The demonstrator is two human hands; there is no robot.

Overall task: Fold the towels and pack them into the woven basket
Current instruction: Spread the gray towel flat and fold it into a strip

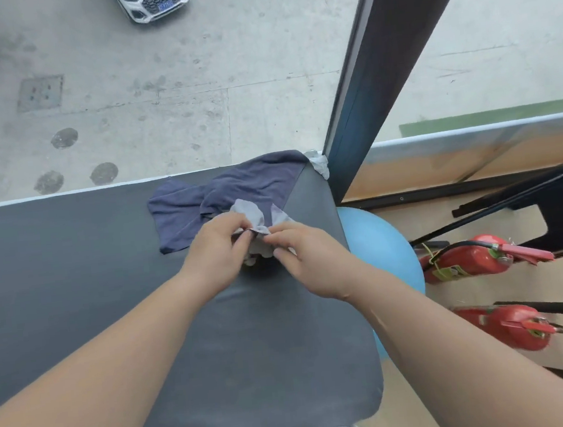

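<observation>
- The left hand and right hand meet over the dark worktop, fingers curled, each pinching an edge of the small light grey towel.
- The navy towel lies crumpled just beyond, at the far edge, with the grey one overlapping it.
- Right of the worktop are a blue ball and two red fire extinguishers on the floor.
</observation>
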